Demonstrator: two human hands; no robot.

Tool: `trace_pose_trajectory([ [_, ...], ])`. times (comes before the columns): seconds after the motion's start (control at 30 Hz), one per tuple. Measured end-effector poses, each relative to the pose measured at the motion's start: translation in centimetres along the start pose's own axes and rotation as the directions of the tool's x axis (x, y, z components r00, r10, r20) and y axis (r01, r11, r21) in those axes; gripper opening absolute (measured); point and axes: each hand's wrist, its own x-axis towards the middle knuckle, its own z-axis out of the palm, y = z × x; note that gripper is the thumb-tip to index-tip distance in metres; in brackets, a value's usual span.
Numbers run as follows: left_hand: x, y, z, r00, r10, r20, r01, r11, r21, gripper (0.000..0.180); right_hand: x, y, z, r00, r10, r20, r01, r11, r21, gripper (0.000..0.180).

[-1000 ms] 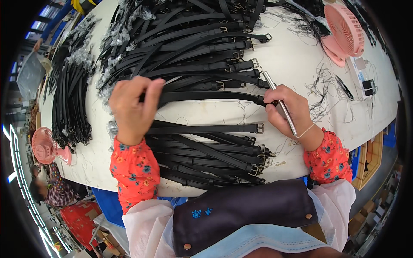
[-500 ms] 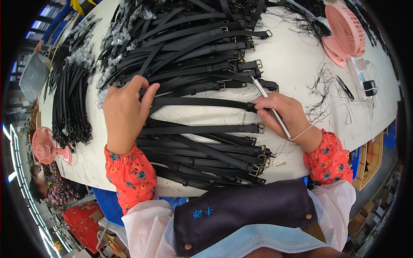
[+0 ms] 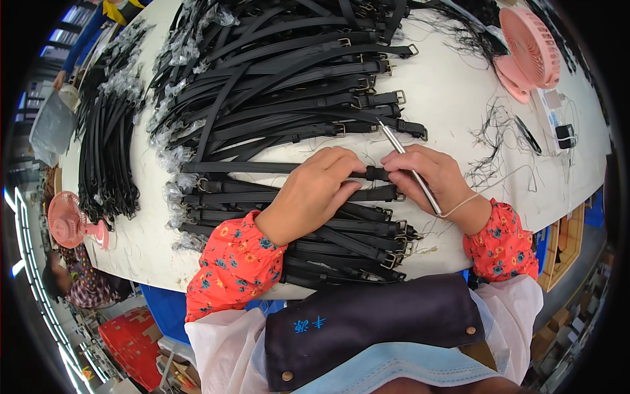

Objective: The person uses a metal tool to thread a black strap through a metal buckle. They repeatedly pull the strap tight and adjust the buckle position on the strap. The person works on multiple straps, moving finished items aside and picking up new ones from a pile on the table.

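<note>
A black belt (image 3: 243, 167) lies across the front of the table, its buckle end toward my right. Closed on this strap near the buckle end is my left hand (image 3: 318, 190), thumb below and fingers above. My right hand (image 3: 433, 174) grips a slim silver pen-shaped tool (image 3: 392, 138), its tip pointing up and away. A thin pale cord (image 3: 482, 190) trails from the tool's lower end over my wrist. My right fingertips also touch the belt's end, mostly covering its buckle. Several more black belts (image 3: 354, 230) lie just below, buckles to the right.
A large heap of belts (image 3: 289, 59) covers the far table; another bundle (image 3: 108, 151) lies left. Pink fans (image 3: 528, 49) stand at the far right and left edge. Loose threads (image 3: 489, 134), a black pen (image 3: 527, 134) and a black adapter (image 3: 564, 135) lie right.
My left hand has moved right and nearer, from the strap's left part to beside the buckle end, and closed there. My right hand stays nearly in place with the tool.
</note>
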Motion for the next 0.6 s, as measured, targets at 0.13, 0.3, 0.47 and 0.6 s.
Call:
trace_pose_trajectory([
  [0.13, 0.3, 0.4, 0.1, 0.999, -0.013, -0.049, 0.017, 0.998, 0.068, 0.037, 0.2, -0.4, -0.2, 1.0, 0.008, 0.014, -0.008, 1.0, 0.011, 0.029],
  [0.3, 0.4, 0.4, 0.7, 0.998, 0.014, -0.053, -0.005, 0.986, 0.169, 0.03, 0.3, -0.7, 0.0, 1.0, -0.013, 0.026, 0.014, 1.0, -0.023, 0.031],
  [0.47, 0.4, 0.4, 0.3, 0.998, 0.012, -0.055, -0.003, 0.987, 0.158, 0.027, 0.2, -0.3, 0.3, 0.999, -0.034, 0.005, 0.034, 0.997, -0.072, 0.029],
  [0.6, 0.3, 0.5, -0.8, 1.0, -0.023, -0.003, 0.023, 0.983, 0.183, 0.027, 0.4, -0.5, 0.0, 0.998, -0.048, 0.05, 0.053, 0.993, -0.102, 0.03],
])
